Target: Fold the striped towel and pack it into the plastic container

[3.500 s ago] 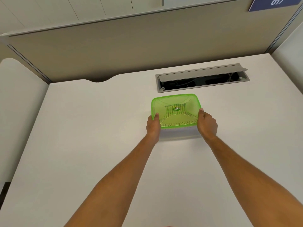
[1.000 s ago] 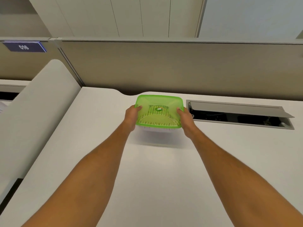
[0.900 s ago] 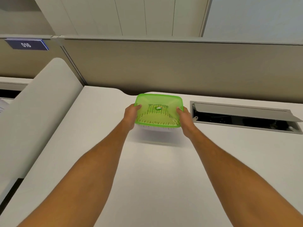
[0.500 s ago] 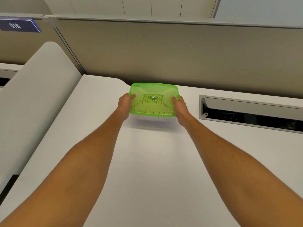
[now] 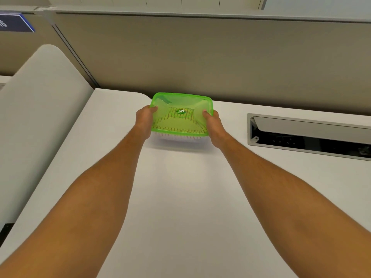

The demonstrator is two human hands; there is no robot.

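While both bare forearms are stretched forward over the white bench [image 5: 180, 197], a rectangular plastic container [image 5: 181, 125] with a clear body and a translucent green lid [image 5: 181, 103] is held between the two hands near the far edge of the bench. The left hand [image 5: 143, 121] is closed on the left short side of the container, with the thumb laid on the lid's rim and the other fingers hidden under it. The right hand [image 5: 213, 125] is closed on the right short side in the same way, its thumb also on the rim. The grip of each hand is therefore clamped on the container.

The lid is seated on the body. Through the green plastic a folded striped towel [image 5: 176, 125] is seen inside the container; it is pale with thin dark stripes, and its edge is visible also through the clear wall under the lid. A small round green logo [image 5: 181, 111] is seen at the middle of the lid. Whether the container rests on the bench or is held just above it cannot be told.

Well apart to the right, a grey cable hatch [image 5: 309, 135] with its flap raised is set into the bench. Behind the bench a beige partition panel [image 5: 200, 57] stands.
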